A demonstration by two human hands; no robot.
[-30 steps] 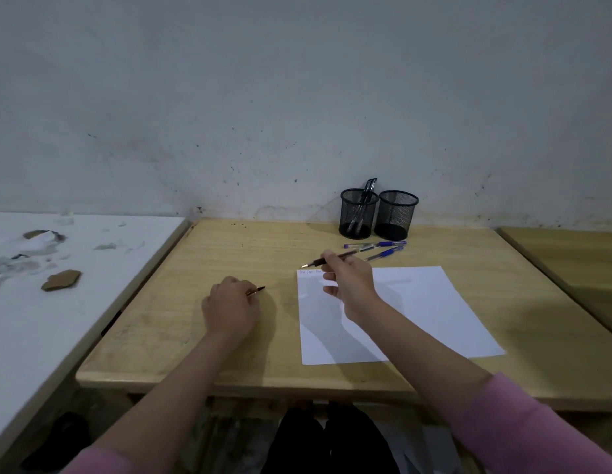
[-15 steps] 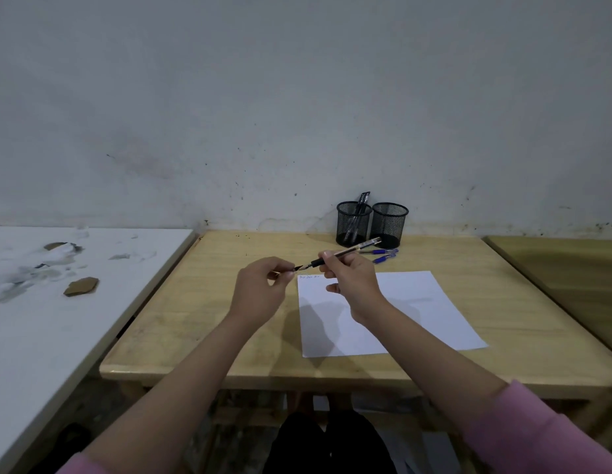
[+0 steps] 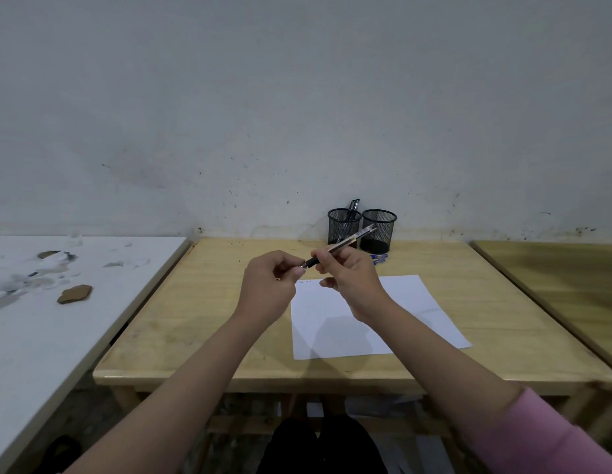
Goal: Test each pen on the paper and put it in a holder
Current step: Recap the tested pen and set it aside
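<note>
My right hand (image 3: pixel 352 282) holds a dark pen (image 3: pixel 345 245) by its barrel above the wooden table (image 3: pixel 202 323), the tip pointing left. My left hand (image 3: pixel 268 285) pinches the pen's cap against that tip. A white sheet of paper (image 3: pixel 410 316) lies below the hands, with small marks at its top left corner. Two black mesh holders stand at the back: the left holder (image 3: pixel 344 224) has two pens in it, and the right holder (image 3: pixel 380 230) looks empty. Blue pens (image 3: pixel 380 258) lie on the table behind my right hand, mostly hidden.
A white table (image 3: pixel 41 333) with paper scraps and a brown cardboard piece (image 3: pixel 75 294) stands at the left. Another wooden table (image 3: pixel 564 285) adjoins at the right. A grey wall rises right behind the holders.
My left hand rose from the table with the cap and met the pen's tip. Both hands lifted above the paper, and the view pulled back.
</note>
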